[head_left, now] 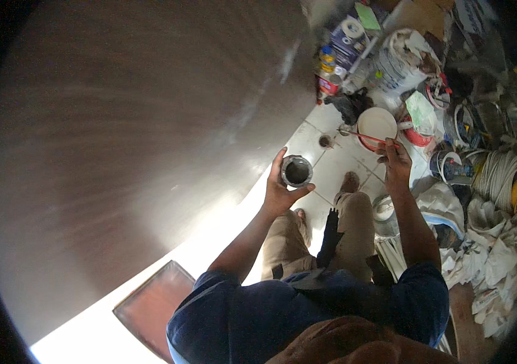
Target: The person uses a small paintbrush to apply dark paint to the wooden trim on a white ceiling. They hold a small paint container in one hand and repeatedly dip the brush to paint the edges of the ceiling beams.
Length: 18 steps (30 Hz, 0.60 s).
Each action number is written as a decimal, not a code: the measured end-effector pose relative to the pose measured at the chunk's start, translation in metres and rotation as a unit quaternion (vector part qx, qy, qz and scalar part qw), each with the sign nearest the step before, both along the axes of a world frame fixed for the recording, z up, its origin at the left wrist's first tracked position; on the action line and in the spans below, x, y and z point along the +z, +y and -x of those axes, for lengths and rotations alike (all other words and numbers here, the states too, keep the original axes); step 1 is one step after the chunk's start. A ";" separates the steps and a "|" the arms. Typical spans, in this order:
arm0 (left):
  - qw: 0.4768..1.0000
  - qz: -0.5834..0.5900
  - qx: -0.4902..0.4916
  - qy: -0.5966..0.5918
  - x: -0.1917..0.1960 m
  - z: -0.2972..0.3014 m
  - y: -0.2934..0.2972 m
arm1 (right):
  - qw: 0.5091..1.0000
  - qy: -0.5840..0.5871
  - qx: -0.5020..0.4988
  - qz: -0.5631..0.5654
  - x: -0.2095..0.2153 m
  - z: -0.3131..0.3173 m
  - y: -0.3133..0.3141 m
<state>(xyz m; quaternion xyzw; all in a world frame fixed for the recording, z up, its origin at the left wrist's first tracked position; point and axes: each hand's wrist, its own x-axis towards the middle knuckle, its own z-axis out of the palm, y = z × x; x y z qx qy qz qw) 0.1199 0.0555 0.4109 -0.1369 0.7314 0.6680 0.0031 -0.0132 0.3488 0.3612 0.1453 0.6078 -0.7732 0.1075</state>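
The left hand (278, 193) was curled around the side of a grey cup (298, 184), thumb to the right and fingers to the left. The cup's mouth faced upward; its interior was dark grey, and the fill level could not be determined. The right hand (396, 162) pinched a slim red tool (370, 138) between thumb and fingers. The tool's long axis ran sideways across the near part of a pale-topped tub (377, 121); its darker tip pointed to the person's left and slightly forward. Contact with the tub could not be determined. A small round vessel (325, 141) with a dark interior stood on the tiled floor (338, 165). A large white bucket (392, 71) contained crumpled material
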 end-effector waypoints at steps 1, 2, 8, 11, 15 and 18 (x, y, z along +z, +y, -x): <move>1.000 0.008 -0.003 0.005 0.034 -0.008 0.001 | 1.000 -0.013 -0.008 -0.007 0.029 -0.007 -0.002; 1.000 0.012 -0.005 0.009 0.072 -0.017 0.000 | 1.000 0.008 -0.004 -0.013 0.059 -0.017 -0.006; 1.000 -0.014 0.008 0.027 0.235 -0.067 -0.015 | 0.999 0.045 -0.002 0.004 0.183 -0.045 -0.012; 0.996 0.060 0.041 0.042 0.291 -0.093 -0.026 | 0.998 0.058 0.021 -0.023 0.227 -0.050 -0.012; 0.979 0.056 0.172 0.090 0.326 -0.137 -0.025 | 0.985 0.109 0.113 -0.077 0.224 -0.055 -0.005; 0.955 0.026 0.279 0.102 0.328 -0.156 -0.029 | 0.983 -0.038 0.171 -0.048 0.212 -0.029 -0.027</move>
